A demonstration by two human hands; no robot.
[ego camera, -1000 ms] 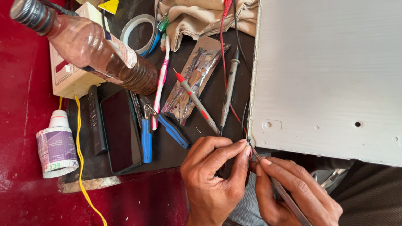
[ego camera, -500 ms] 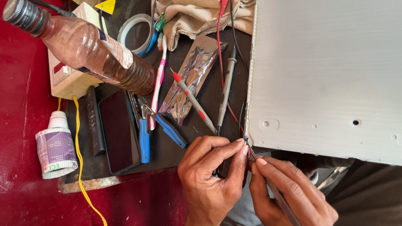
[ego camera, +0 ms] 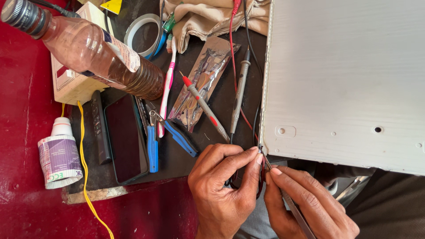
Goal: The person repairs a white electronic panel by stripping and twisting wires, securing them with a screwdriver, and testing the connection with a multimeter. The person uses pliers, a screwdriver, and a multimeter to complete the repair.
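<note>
My left hand (ego camera: pixel 221 190) pinches thumb and forefinger together at the lower left corner of a white flat panel (ego camera: pixel 345 79), where thin red and black wires (ego camera: pixel 261 177) loop down between my hands. My right hand (ego camera: pixel 310 206) is right beside it, forefinger tip touching the same corner. It grips a thin metal tool (ego camera: pixel 295 211), like tweezers, whose tip points at that corner. What exactly sits between the left fingertips is hidden.
On the dark mat lie a red-tipped probe (ego camera: pixel 204 106), a grey probe (ego camera: pixel 239 95), a plastic packet (ego camera: pixel 201 82), a pink toothbrush (ego camera: pixel 167 86), blue-handled pliers (ego camera: pixel 152 141) and a phone (ego camera: pixel 124 137). A brown bottle (ego camera: pixel 93 53), small white bottle (ego camera: pixel 58 152), tape roll (ego camera: pixel 141 31) and cloth (ego camera: pixel 208 17) stand around them.
Both hands stay at the panel's corner. The view has shifted slightly; my right forefinger has drawn a little closer to the left fingertips.
</note>
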